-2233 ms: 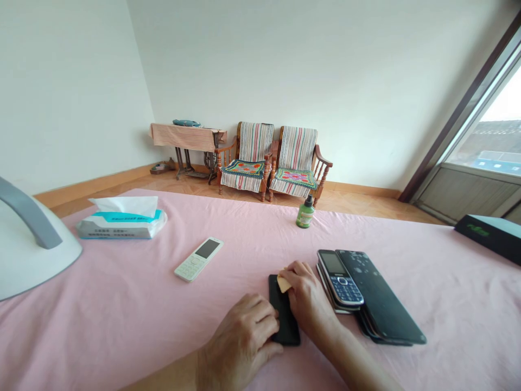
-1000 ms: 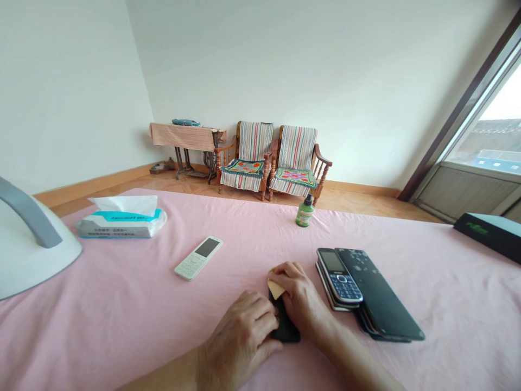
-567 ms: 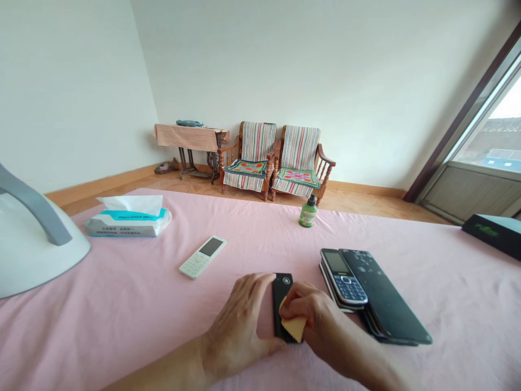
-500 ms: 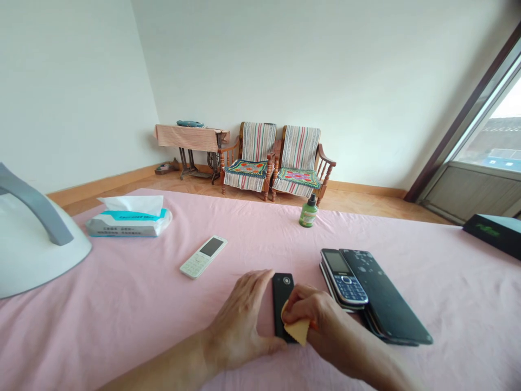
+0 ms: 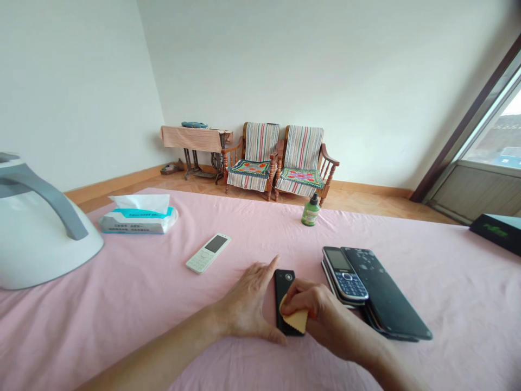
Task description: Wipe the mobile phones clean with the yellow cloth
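A black mobile phone lies back side up on the pink cloth, its round camera lens at the far end. Pinched in my right hand is a yellow cleaning cloth with a zigzag edge, pressed on the phone's back. My left hand rests beside the phone's left side, thumb near its lower end and fingers stretched forward. To the right, a blue keypad phone lies on a stack, next to a large worn black phone or tablet. A white keypad phone lies to the left.
A white kettle with a grey handle and a tissue pack stand at the left. Farther back is a green pump bottle. At the right edge sits a black box. Two wooden chairs stand beyond the table.
My left fingers have lifted and shifted slightly off the phone's upper left edge. My right hand keeps the yellow cloth on the phone's back. The whole view has shifted slightly.
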Demonstrator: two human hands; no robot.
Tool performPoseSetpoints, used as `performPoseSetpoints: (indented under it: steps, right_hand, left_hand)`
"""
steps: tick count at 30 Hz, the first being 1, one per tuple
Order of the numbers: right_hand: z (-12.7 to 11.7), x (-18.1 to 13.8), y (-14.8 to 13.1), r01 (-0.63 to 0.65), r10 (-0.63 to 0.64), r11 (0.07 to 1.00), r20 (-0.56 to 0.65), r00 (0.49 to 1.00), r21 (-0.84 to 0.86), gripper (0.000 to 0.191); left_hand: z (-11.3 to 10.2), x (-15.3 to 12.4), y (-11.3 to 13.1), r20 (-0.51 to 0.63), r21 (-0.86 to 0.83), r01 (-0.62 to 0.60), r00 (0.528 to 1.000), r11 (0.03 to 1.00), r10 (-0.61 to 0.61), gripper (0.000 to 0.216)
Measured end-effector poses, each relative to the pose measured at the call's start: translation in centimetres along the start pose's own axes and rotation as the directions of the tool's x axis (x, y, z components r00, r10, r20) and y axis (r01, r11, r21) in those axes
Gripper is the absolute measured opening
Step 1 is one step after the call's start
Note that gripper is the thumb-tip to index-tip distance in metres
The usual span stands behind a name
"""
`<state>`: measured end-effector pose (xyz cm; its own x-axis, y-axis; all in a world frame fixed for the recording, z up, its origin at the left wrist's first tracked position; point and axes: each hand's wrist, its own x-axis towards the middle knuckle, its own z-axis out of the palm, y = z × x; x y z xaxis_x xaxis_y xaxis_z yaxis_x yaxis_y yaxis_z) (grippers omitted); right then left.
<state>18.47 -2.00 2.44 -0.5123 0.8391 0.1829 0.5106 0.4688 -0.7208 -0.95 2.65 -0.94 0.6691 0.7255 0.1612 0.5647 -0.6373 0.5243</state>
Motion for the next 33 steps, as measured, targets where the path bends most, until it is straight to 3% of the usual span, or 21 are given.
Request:
performPoseSetpoints:
  steps: [4, 7, 16, 23, 29, 33]
  right_hand:
    - [1.3, 1.3, 1.4, 0.005, -0.013, 0.998, -0.139, 0.99, -0.061, 0.044]
    - [1.6, 1.7, 1.6, 0.0, -0.018, 0.995, -0.166, 0.986, -0.104, 0.046]
    - [0.1, -0.4, -0.5, 0.011, -0.012, 1.0, 0.113, 0.994, 0.006, 0.042]
    - [1.2, 1.2, 1.3, -0.002, -0.003, 0.999, -0.137, 0.991, -0.033, 0.042]
    - [-0.2, -0.2, -0.5, -0.016, 0.015, 1.0, 0.144, 0.99, 0.002, 0.043]
    - [0.3, -0.2, -0.8, -0.018, 0.017, 1.0, 0.127, 0.992, 0.003, 0.045]
  left_hand:
    - [0.0, -0.1, 0.1, -0.007, 0.003, 0.01, 1.0, 1.0, -0.01, 0.125]
    - [-0.1, 0.0, 0.2, 0.004, 0.004, 0.026, 1.0, 1.0, -0.026, 0.123]
    - [0.4, 0.1, -0.3, -0.054, -0.03, 0.02, 0.998, 0.999, -0.022, 0.128]
    - [0.1, -0.1, -0.1, -0.01, -0.029, 0.061, 0.998, 0.998, -0.061, 0.125]
    - [0.2, 0.0, -0.3, -0.032, -0.037, 0.032, 0.999, 0.999, -0.033, 0.126]
    - [0.4, 0.1, -0.4, -0.049, -0.021, -0.004, 0.999, 1.0, 0.003, 0.122]
